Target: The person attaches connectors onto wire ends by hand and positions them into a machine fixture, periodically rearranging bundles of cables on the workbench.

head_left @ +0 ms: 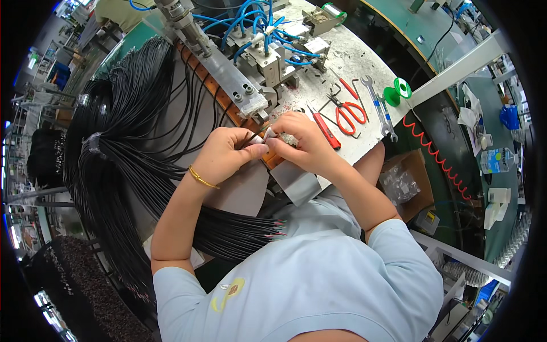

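Note:
My left hand (224, 153) and my right hand (300, 141) meet fingertip to fingertip in front of a metal machine head (250, 111). White wraps cover some of the fingertips. The left thumb and fingers pinch a thin black cable (249, 140). My right fingers are closed close beside its end; what lies between them is hidden. Just beneath the hands runs an orange-brown strip (227, 108) with several black cables lying across it. A big bundle of black cables (128, 74) spreads out to my left, gathered by a clear tie (94, 145).
Red-handled cutters (348, 117), a red utility knife (326, 130) and wrenches (380, 111) lie right of the hands. A green wire spool (401, 89) stands near the bench edge. Blue air hoses (250, 20) loop over the machine. An open cardboard box (411, 179) sits lower right.

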Available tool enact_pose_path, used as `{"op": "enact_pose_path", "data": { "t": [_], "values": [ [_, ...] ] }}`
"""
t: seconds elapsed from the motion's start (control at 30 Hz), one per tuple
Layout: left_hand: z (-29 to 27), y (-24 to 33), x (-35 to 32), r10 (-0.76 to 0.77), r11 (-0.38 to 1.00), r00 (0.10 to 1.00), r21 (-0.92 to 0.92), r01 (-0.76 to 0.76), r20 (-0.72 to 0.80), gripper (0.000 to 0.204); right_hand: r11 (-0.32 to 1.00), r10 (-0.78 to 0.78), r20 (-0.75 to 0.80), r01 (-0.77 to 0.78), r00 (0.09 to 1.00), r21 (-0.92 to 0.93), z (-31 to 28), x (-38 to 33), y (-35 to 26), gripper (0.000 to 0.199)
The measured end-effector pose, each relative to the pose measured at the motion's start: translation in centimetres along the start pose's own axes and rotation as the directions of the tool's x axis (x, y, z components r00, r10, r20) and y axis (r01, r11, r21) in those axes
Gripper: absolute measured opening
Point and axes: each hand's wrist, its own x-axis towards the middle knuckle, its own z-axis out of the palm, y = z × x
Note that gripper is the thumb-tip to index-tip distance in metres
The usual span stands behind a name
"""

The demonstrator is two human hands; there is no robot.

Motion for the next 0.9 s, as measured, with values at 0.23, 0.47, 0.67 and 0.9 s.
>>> {"op": "enact_pose_path", "data": {
  "t": [0.23, 0.47, 0.67, 0.9],
  "values": [
    [0.2, 0.4, -0.1, -0.072, 0.987, 0.997, -0.145, 0.075, 0.028, 0.014, 0.956, -0.187, -0.026, 0.176, 0.982, -0.233, 0.2, 0.4, -0.4, 0.010],
    [0.4, 0.8, -0.2, 0.007, 0.971, 0.999, -0.238, 0.005, 0.051, 0.011, 1.000, 0.005, -0.094, -0.006, 0.996, -0.006, -0.1, -0.3, 0.6, 0.010],
    [0.7, 0.6, -0.2, 0.141, 0.989, 0.987, -0.020, -0.143, -0.077, 0.014, 0.995, 0.065, -0.065, -0.060, 0.996, 0.082, 0.2, 0.0, 0.0, 0.009],
    [-0.6, -0.6, 0.4, 0.378, 0.906, 0.909, 0.270, -0.325, -0.177, 0.019, 0.961, -0.044, -0.124, 0.008, 0.991, -0.275, 0.2, -0.1, 0.0, 0.012]
  ]
}}
